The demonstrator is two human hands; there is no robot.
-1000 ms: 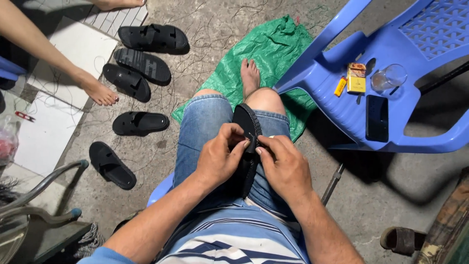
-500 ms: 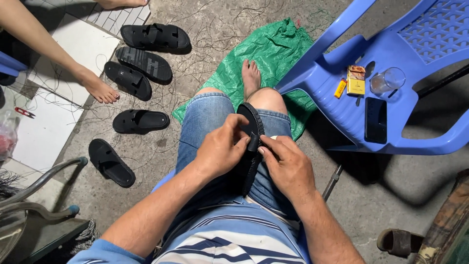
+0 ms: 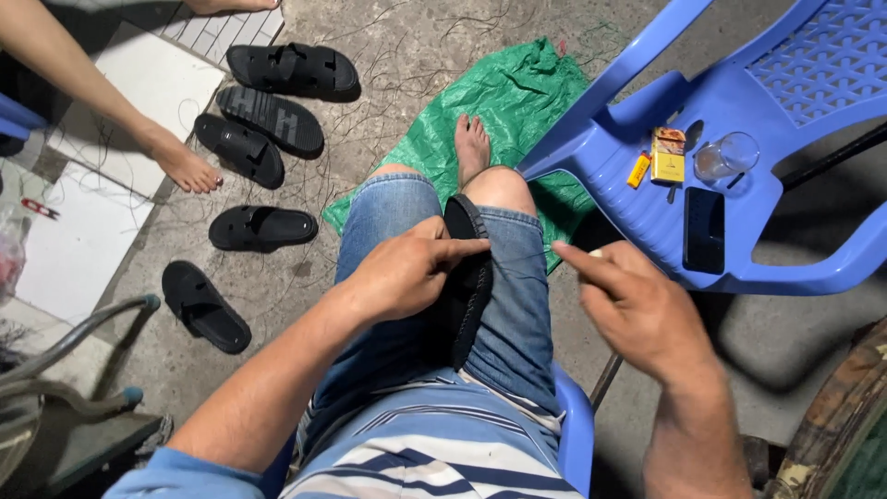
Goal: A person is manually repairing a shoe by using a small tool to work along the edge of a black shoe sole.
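1. Head view: a black sandal (image 3: 468,277) is laid along the lap, between the knees of the denim shorts (image 3: 388,231), its toe end towards the knees. It is pinned by the left hand (image 3: 407,273), whose fingers are pressed together, with the forefinger stretched across the sandal's upper edge.
2. The right hand (image 3: 637,310) is held off the sandal, over the gap towards the blue plastic chair (image 3: 739,176). Its thumb and forefinger are pinched together; whether something thin is held there cannot be told.
3. Since the sandal is steadied by one hand only, it could be tipped off the thigh onto the green sheet (image 3: 499,111) if the pressure slackened.
4. A glass (image 3: 725,155), a black phone (image 3: 704,229) and a small yellow box (image 3: 668,154) are set near the chair seat's front edge; they could be knocked down by a wide sweep of the right hand.
5. Other sandals (image 3: 261,226) lie well apart on the floor.
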